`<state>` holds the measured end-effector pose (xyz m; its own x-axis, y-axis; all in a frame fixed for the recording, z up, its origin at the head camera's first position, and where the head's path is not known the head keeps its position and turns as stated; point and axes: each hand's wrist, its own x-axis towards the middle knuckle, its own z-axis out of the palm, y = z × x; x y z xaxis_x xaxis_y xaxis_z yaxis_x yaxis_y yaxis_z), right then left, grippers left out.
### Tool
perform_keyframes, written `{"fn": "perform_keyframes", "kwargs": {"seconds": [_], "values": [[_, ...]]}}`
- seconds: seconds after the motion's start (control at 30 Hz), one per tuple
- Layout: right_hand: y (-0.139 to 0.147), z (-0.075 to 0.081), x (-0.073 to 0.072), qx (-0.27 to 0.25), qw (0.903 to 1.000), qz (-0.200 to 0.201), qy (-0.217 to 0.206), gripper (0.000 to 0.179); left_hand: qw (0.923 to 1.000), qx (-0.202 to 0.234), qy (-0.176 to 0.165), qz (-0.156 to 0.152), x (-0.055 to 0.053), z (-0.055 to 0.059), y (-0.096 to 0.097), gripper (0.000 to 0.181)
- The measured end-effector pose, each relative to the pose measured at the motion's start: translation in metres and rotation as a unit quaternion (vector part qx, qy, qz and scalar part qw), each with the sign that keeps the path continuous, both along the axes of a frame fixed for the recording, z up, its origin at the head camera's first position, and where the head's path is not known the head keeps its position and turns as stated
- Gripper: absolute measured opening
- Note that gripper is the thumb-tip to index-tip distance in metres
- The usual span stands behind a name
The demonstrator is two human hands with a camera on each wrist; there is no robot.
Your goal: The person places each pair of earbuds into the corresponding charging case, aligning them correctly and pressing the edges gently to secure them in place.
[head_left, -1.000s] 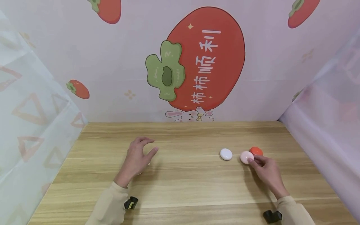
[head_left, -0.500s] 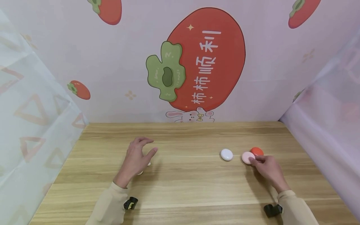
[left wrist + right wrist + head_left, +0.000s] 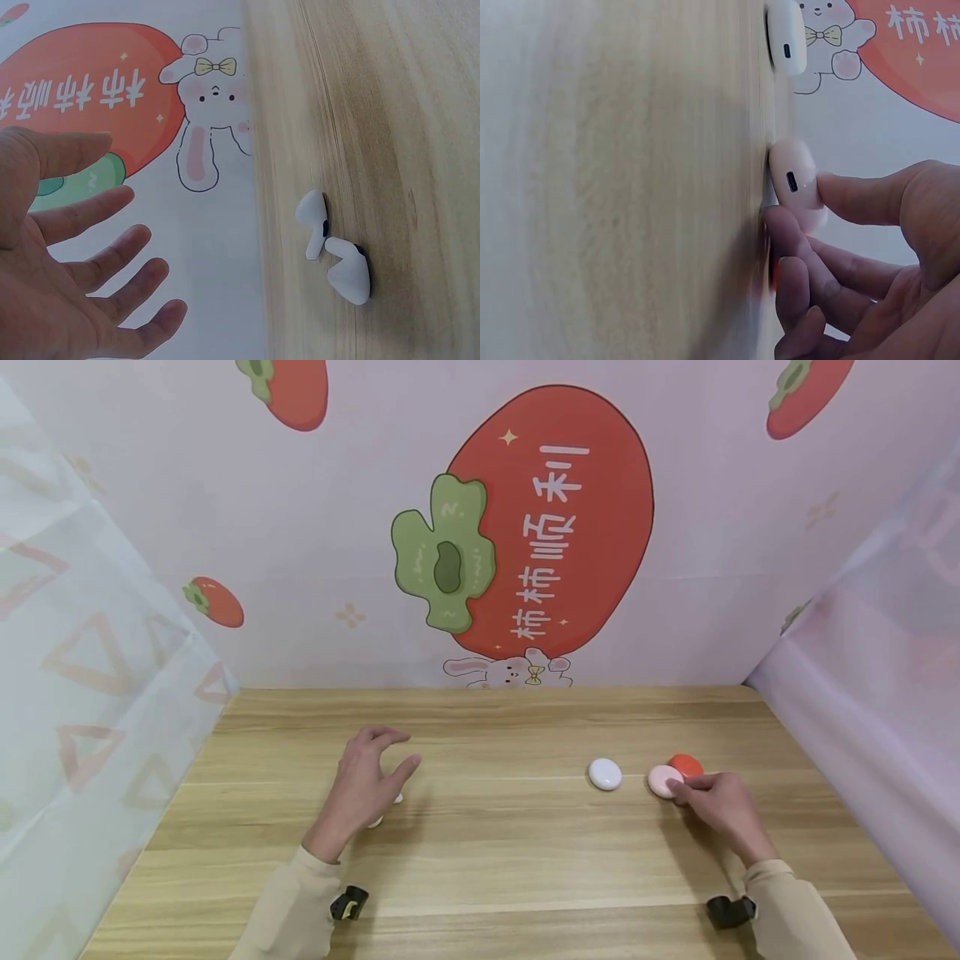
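My right hand (image 3: 722, 808) pinches a round, glossy pink earbud case (image 3: 662, 779), thumb on its top and fingers at its near right edge. A charging port shows on the side of this case (image 3: 804, 166) in the right wrist view. Just behind it, partly covered, lies a red round case (image 3: 687, 765). To the left of the pink one sits a white case (image 3: 605, 774) of the same shape. My left hand (image 3: 362, 783) hovers with thumb and fingers apart, holding nothing. Below it, two white earbuds (image 3: 313, 223) lie side by side on the wood, mostly hidden in the head view.
The wood-grain table (image 3: 495, 860) ends at a back cloth (image 3: 315, 660) printed with persimmons and a rabbit. Cloth walls stand along the left and right sides. A small black camera (image 3: 349, 902) is strapped to each sleeve.
The right hand and the pink case have shifted slightly right, toward the red case. The left hand stays where it was. The head view has tilted a little.
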<state>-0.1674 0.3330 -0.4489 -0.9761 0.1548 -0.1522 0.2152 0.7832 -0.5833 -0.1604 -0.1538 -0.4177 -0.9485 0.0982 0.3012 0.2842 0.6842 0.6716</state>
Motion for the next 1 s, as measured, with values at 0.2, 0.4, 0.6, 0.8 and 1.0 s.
{"fn": "perform_keyframes", "kwargs": {"seconds": [0.2, 0.4, 0.6, 0.8, 1.0], "values": [[0.002, -0.001, -0.001, 0.003, 1.0, -0.002, 0.0, 0.04, 1.0, 0.001, -0.001, -0.001, 0.001, 0.0, 0.0, 0.034], [0.003, -0.002, -0.001, 0.004, 1.0, -0.004, 0.006, 0.038, 1.0, -0.001, 0.002, -0.002, 0.001, 0.001, 0.0, 0.034], [0.002, -0.001, 0.001, 0.001, 1.0, 0.0, -0.002, 0.04, 1.0, -0.001, 0.004, -0.001, 0.002, 0.003, -0.001, 0.035], [0.002, 0.002, 0.003, -0.002, 0.9999, 0.0, -0.011, 0.046, 1.0, 0.0, 0.005, 0.0, 0.001, 0.003, -0.005, 0.034], [0.0, 0.008, 0.007, 0.008, 1.0, -0.004, 0.004, 0.053, 1.0, 0.001, -0.005, 0.003, 0.001, 0.004, -0.007, 0.035]]}}
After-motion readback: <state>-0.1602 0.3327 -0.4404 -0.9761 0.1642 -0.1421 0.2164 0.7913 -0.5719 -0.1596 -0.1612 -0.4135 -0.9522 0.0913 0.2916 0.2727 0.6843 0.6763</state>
